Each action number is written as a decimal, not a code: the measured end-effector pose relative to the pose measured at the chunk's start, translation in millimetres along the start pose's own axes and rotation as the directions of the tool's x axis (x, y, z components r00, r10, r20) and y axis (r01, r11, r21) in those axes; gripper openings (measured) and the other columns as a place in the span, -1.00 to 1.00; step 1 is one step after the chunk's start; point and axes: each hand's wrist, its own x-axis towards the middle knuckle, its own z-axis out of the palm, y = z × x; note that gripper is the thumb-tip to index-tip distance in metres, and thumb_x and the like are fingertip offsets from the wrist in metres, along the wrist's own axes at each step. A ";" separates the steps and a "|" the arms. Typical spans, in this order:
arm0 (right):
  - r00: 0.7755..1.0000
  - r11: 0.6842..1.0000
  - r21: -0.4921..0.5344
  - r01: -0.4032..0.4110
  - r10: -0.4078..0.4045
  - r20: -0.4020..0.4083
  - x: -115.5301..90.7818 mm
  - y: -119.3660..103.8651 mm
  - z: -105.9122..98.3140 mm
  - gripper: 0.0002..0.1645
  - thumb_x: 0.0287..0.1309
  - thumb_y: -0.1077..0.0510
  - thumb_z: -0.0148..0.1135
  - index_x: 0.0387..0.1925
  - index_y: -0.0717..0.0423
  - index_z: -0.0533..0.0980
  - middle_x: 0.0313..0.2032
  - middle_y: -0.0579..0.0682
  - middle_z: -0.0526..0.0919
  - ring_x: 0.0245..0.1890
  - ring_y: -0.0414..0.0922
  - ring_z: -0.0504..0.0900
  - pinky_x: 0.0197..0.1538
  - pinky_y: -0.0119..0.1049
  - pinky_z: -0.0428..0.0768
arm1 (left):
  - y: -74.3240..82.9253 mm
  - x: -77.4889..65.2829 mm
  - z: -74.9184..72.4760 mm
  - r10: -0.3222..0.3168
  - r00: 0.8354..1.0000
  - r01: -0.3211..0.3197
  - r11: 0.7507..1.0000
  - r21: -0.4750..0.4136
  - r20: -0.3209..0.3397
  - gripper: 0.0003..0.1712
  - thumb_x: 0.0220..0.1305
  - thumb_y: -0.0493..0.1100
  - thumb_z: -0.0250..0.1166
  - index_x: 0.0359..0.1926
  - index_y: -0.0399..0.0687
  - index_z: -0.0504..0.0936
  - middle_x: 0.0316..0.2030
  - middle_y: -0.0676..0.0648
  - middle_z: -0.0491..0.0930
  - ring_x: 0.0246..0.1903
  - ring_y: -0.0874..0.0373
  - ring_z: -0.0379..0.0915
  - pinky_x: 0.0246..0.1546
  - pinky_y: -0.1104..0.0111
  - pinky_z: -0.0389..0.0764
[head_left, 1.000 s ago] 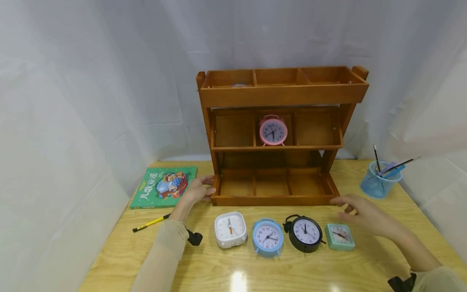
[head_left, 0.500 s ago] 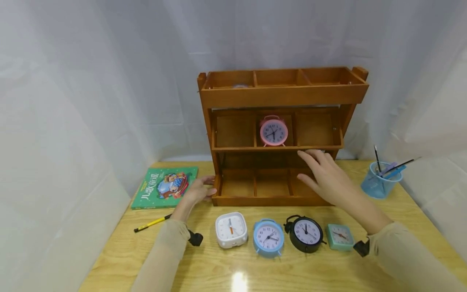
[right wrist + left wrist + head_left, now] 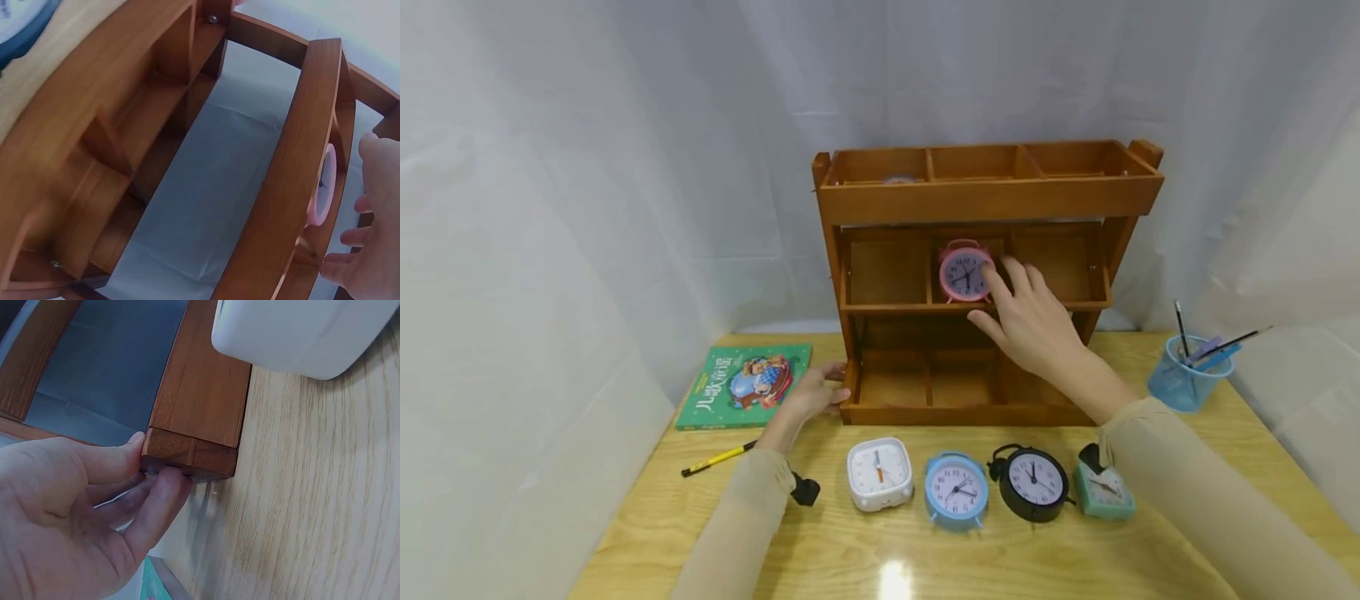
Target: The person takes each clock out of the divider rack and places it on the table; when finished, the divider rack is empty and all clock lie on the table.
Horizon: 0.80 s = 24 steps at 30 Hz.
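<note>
A brown wooden three-tier shelf (image 3: 988, 202) stands at the back of the table. At its lower left corner, my left hand (image 3: 810, 395) holds the frame; the left wrist view has the thumb (image 3: 133, 449) at the edge and fingers against the end. In the middle compartment of the second tier sits a pink alarm clock (image 3: 966, 273). My right hand (image 3: 1036, 327) reaches up in front of that tier, fingers spread and loosely bent. One fingertip overlaps the clock's right rim in the head view. From the right wrist, the clock shows edge-on beside the fingers (image 3: 356, 236).
Before the shelf stand a white clock (image 3: 880, 473), a blue alarm clock (image 3: 957, 490), a black alarm clock (image 3: 1034, 483) and a mint clock (image 3: 1105, 497), partly under the right sleeve. A green book (image 3: 745, 387) and yellow pen (image 3: 718, 458) lie left; a blue pen cup (image 3: 1183, 385) stands right.
My right hand has risen from the shelf's lower right corner, up and leftward to the pink alarm clock. The left hand stays at the lower left corner.
</note>
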 end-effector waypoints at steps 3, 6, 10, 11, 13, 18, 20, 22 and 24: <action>1.000 1.000 0.011 -0.004 0.004 -0.006 9.3 -4.1 0.7 -0.24 0.52 -0.23 0.17 0.45 0.15 0.26 0.43 0.41 0.27 0.32 0.39 0.38 0.25 0.27 0.57 | 0.9 1.5 -0.1 0.005 1.000 -0.005 1.000 0.009 0.004 -0.32 0.50 -0.41 0.21 0.57 -0.32 0.27 0.42 -0.48 0.38 0.09 -0.23 0.67 -0.03 0.15 0.79; 1.000 1.000 0.017 -0.010 0.010 0.003 16.7 -7.9 1.7 -0.24 0.52 -0.23 0.16 0.45 0.15 0.25 0.45 0.39 0.25 0.33 0.37 0.35 0.29 0.26 0.54 | 1.2 2.1 0.0 0.002 1.000 -0.002 1.000 0.011 0.007 -0.32 0.50 -0.42 0.21 0.56 -0.34 0.26 0.42 -0.48 0.38 0.05 -0.17 0.68 -0.03 0.17 0.79; 0.999 1.000 0.009 -0.026 0.025 0.040 26.6 -12.0 3.6 -0.19 0.55 -0.26 0.10 0.51 0.17 0.22 0.53 0.39 0.14 0.47 0.39 0.24 0.43 0.26 0.46 | 1.1 1.2 0.2 -0.005 1.000 0.005 1.000 0.007 0.006 -0.32 0.50 -0.42 0.20 0.56 -0.35 0.26 0.41 -0.47 0.38 0.02 -0.11 0.67 -0.03 0.18 0.79; 0.998 0.999 0.013 -0.033 0.032 0.050 29.4 -12.9 4.1 -0.19 0.55 -0.26 0.09 0.52 0.17 0.20 0.55 0.40 0.11 0.50 0.40 0.21 0.45 0.26 0.44 | 1.2 0.9 0.3 -0.005 1.000 0.005 1.000 0.006 0.008 -0.32 0.50 -0.42 0.20 0.57 -0.35 0.25 0.42 -0.48 0.38 0.02 -0.10 0.66 -0.03 0.18 0.78; 0.996 0.998 0.036 -0.058 0.055 0.073 34.0 -14.7 5.3 -0.15 0.57 -0.27 0.05 0.56 0.18 0.16 0.58 0.41 0.04 0.54 0.42 0.15 0.46 0.29 0.43 | 1.2 -0.3 0.6 -0.003 1.000 0.003 1.000 0.006 0.016 -0.31 0.51 -0.42 0.19 0.57 -0.36 0.23 0.43 -0.49 0.36 0.02 -0.09 0.65 -0.01 0.16 0.78; 0.982 0.987 0.082 -0.139 0.127 0.141 42.6 -17.5 10.7 -0.06 0.59 -0.30 -0.02 0.66 0.16 0.00 0.62 0.41 -0.06 0.56 0.45 0.12 0.38 0.33 0.50 | -1.2 -0.7 2.9 -0.001 1.000 0.001 1.000 0.005 0.030 -0.31 0.52 -0.42 0.16 0.59 -0.36 0.20 0.46 -0.49 0.32 0.02 -0.06 0.64 0.03 0.10 0.77; 0.976 0.985 0.077 -0.156 0.142 0.164 46.2 -18.2 12.7 -0.04 0.60 -0.31 -0.06 0.67 0.17 -0.04 0.63 0.42 -0.08 0.56 0.46 0.11 0.42 0.33 0.46 | -2.1 0.3 3.0 0.003 1.000 -0.003 1.000 0.005 0.031 -0.31 0.53 -0.42 0.16 0.59 -0.36 0.20 0.46 -0.49 0.32 0.01 -0.04 0.63 0.02 0.11 0.77; 0.971 0.982 0.076 -0.171 0.155 0.181 49.8 -19.5 13.3 -0.03 0.60 -0.32 -0.08 0.68 0.17 -0.06 0.63 0.41 -0.10 0.56 0.47 0.10 0.44 0.33 0.44 | -2.2 0.7 2.2 0.004 1.000 -0.004 1.000 0.003 0.030 -0.31 0.52 -0.42 0.16 0.59 -0.36 0.20 0.46 -0.49 0.32 0.00 -0.02 0.63 0.02 0.11 0.77; 0.966 0.979 0.081 -0.187 0.169 0.195 53.6 -20.9 13.4 -0.02 0.60 -0.34 -0.12 0.69 0.16 -0.07 0.64 0.41 -0.11 0.57 0.49 0.08 0.41 0.34 0.47 | -1.3 1.0 1.4 0.010 1.000 -0.010 1.000 0.002 0.029 -0.31 0.52 -0.43 0.16 0.59 -0.37 0.19 0.46 -0.50 0.32 -0.01 -0.01 0.62 0.02 0.12 0.77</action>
